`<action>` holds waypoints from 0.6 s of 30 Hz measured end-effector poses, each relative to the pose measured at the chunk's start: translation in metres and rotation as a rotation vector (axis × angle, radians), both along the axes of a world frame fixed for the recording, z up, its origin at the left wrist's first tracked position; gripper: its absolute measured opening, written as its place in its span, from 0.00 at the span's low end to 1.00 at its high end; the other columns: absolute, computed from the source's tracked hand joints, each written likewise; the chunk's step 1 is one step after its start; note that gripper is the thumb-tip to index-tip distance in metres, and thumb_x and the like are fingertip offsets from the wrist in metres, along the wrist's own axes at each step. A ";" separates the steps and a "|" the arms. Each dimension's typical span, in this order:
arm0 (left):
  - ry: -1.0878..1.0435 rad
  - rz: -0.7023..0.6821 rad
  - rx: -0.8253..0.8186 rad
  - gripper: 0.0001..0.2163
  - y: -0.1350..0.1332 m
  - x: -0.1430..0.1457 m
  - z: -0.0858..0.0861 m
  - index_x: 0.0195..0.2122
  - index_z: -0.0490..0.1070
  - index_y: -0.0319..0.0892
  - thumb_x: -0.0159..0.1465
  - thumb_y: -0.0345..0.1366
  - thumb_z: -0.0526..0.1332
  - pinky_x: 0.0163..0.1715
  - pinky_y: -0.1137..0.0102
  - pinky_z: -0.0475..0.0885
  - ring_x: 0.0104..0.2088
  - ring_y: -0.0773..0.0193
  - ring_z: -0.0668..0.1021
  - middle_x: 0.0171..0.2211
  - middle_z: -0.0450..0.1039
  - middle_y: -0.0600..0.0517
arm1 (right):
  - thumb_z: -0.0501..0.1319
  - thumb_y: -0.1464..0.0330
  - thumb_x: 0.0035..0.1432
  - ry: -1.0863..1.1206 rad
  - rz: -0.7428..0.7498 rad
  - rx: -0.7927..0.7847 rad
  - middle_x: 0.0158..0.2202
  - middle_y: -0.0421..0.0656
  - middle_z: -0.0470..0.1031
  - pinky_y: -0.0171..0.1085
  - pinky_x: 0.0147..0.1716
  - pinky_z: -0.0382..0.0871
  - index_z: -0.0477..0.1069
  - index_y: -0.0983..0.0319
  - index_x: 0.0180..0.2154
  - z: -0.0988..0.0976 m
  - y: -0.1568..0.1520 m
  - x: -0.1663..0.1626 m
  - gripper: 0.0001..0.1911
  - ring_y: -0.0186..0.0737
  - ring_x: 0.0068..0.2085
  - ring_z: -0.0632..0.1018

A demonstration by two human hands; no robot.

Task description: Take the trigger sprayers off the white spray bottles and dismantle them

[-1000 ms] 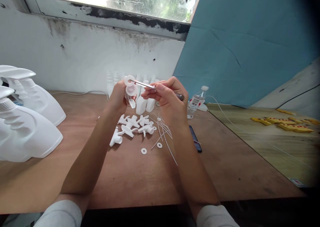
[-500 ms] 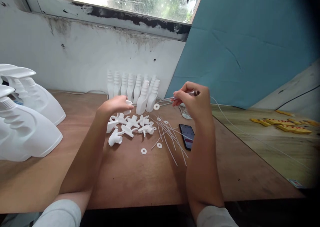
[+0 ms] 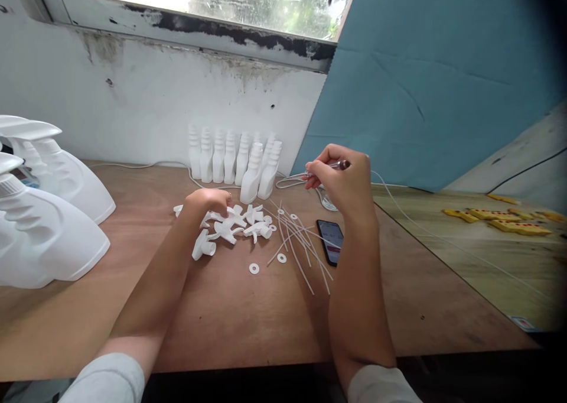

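My left hand point(image 3: 207, 202) reaches down into a loose pile of white spray-trigger heads point(image 3: 227, 230), its fingers curled. Its fingertips are partly hidden, and what they hold, if anything, cannot be made out. Raised above the table to the right, my right hand point(image 3: 339, 169) pinches a slim pen-like tool point(image 3: 341, 165) with a brown end and a clear body; its thin tip points left. Between the hands lie several thin white tubes point(image 3: 305, 249). Flat white washers lie nearby, including one near the front point(image 3: 254, 268) of the pile.
White bottle-shaped parts point(image 3: 251, 175) stand upright by the wall. Large white spray bottles point(image 3: 53, 243) stand at the left. Below my right hand lie a phone point(image 3: 328, 240) and a clear round object point(image 3: 326, 199). A white cable point(image 3: 146, 165) runs along the back; yellow pieces point(image 3: 518, 228) lie far right.
My left hand has lowered from beside the standing white parts into the pile; the white piece at its fingers is out of sight. A washer near the tool's tip is gone from there.
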State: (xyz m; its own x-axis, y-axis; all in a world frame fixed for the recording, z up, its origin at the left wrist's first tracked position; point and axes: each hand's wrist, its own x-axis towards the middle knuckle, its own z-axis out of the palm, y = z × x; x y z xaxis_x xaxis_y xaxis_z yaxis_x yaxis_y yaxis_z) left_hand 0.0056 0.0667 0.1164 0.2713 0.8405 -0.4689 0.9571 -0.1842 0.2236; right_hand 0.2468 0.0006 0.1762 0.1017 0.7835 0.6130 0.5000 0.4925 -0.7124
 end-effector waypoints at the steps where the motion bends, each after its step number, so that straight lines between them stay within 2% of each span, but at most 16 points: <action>1: 0.000 -0.002 -0.001 0.20 0.001 0.000 -0.001 0.47 0.71 0.43 0.50 0.35 0.63 0.40 0.65 0.69 0.46 0.50 0.75 0.51 0.73 0.43 | 0.62 0.75 0.47 0.002 -0.003 0.001 0.16 0.37 0.70 0.38 0.21 0.68 0.64 0.59 0.17 0.000 0.000 0.000 0.11 0.39 0.20 0.77; 8: -0.026 0.025 -0.020 0.25 -0.001 -0.006 0.003 0.53 0.69 0.45 0.53 0.38 0.64 0.37 0.68 0.70 0.49 0.50 0.75 0.57 0.70 0.43 | 0.61 0.75 0.47 -0.006 -0.011 0.009 0.16 0.37 0.70 0.38 0.21 0.68 0.64 0.59 0.17 0.001 -0.001 0.000 0.11 0.39 0.19 0.77; 12: -0.105 0.079 0.068 0.26 -0.015 -0.017 0.022 0.57 0.66 0.46 0.56 0.45 0.61 0.41 0.66 0.71 0.50 0.50 0.75 0.58 0.68 0.44 | 0.61 0.74 0.47 -0.007 -0.002 0.008 0.16 0.37 0.70 0.37 0.21 0.68 0.64 0.59 0.17 0.001 -0.002 0.001 0.11 0.39 0.19 0.77; 14: -0.188 0.086 0.250 0.25 -0.031 -0.025 0.038 0.56 0.68 0.45 0.58 0.48 0.60 0.48 0.63 0.69 0.52 0.48 0.73 0.58 0.66 0.43 | 0.61 0.74 0.47 -0.009 -0.002 0.008 0.16 0.37 0.70 0.37 0.20 0.68 0.65 0.59 0.18 0.001 -0.002 0.002 0.11 0.38 0.19 0.77; 16: -0.286 0.101 0.560 0.22 -0.052 -0.037 0.056 0.53 0.70 0.44 0.60 0.49 0.58 0.57 0.61 0.63 0.58 0.48 0.69 0.61 0.62 0.44 | 0.61 0.74 0.47 -0.010 -0.006 0.014 0.16 0.37 0.70 0.37 0.20 0.69 0.65 0.59 0.18 0.001 -0.001 0.003 0.11 0.38 0.19 0.76; 18: -0.355 0.206 0.923 0.22 -0.077 -0.052 0.070 0.51 0.71 0.42 0.61 0.49 0.59 0.65 0.60 0.53 0.64 0.46 0.61 0.63 0.57 0.44 | 0.62 0.74 0.47 -0.005 -0.008 0.015 0.16 0.37 0.70 0.38 0.20 0.69 0.65 0.59 0.17 0.001 0.000 0.003 0.11 0.38 0.19 0.76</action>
State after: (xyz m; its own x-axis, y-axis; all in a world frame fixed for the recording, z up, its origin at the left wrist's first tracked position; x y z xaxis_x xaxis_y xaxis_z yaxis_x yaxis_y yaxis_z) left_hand -0.0466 -0.0106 0.1860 0.0773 0.8801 0.4685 0.8955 -0.2678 0.3554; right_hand 0.2500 0.0003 0.1771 0.1052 0.7735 0.6250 0.5075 0.4988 -0.7026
